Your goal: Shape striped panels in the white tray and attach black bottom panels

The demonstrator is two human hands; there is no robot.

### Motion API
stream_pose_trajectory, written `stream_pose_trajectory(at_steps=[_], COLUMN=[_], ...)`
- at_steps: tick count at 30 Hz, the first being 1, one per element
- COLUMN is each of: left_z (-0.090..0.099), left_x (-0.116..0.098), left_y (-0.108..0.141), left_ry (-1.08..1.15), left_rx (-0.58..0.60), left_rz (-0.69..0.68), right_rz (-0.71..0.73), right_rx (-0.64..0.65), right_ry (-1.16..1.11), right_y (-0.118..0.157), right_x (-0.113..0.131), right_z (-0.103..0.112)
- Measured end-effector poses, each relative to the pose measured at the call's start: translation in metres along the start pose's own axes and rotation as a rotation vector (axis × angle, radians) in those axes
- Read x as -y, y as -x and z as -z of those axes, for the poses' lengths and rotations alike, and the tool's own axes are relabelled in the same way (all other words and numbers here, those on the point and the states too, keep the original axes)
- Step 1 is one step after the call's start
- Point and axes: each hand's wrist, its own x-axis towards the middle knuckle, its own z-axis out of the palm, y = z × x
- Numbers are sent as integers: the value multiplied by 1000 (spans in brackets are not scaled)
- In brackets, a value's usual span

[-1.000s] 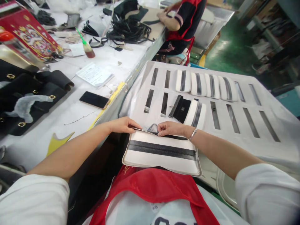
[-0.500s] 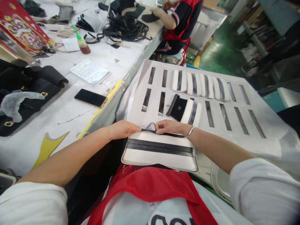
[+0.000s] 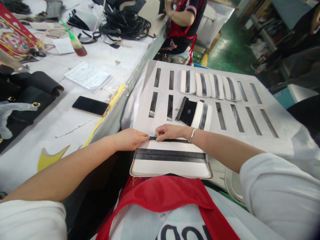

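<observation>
A white bag piece with black stripes [image 3: 170, 166] lies in front of me, its near edge against my apron. My left hand [image 3: 131, 138] is closed at the far left corner, fingers together and pressed on the black strip along the far edge. On that same strip, close to the left fingertips, my right hand [image 3: 168, 132] is closed in a pinch. A small bluish-grey bit shows between the hands, too small to name. Just beyond my right hand are a black folded piece [image 3: 186, 111] and a smaller white striped piece [image 3: 202, 115].
A pale slotted board [image 3: 160, 125] carries several white striped pieces [image 3: 206, 85]. On the left table are a phone [image 3: 90, 106], a paper pad [image 3: 87, 76], a glue bottle [image 3: 79, 48], black straps [image 3: 125, 25] and black bags [image 3: 30, 95]. Another person [image 3: 185, 20] works at the back.
My right hand has slid left along the far edge, closer to my left hand. The translucent loop between the hands has mostly gone from sight. The view has shifted slightly.
</observation>
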Motion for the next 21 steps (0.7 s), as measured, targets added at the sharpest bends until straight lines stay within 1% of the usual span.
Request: stream_pose_trajectory(at_steps=[3,7,11,14,18,21], left_z=[-2,-5,-6,-7,-7,-3], left_x=[-4,-11,-17,-22,-28,-33], left_y=[5,13,13,10,6,3], left_ry=[-66,-103,-94,-127,-198,-213], left_rx=[1,-28,-69,-87,-89,-95], left_rz=[-19,10,32,44,59,86], right_rz=[11,21,6,-24,-91,-120], right_rx=[14,11,3,-13,-26,-76], right_ry=[14,28,21,39,78,114], right_y=[-13,-28,-31,-14,33,64], right_x=[9,21,26,19,-6,-25], right_z=[-1,-5,-7,-2,9,15])
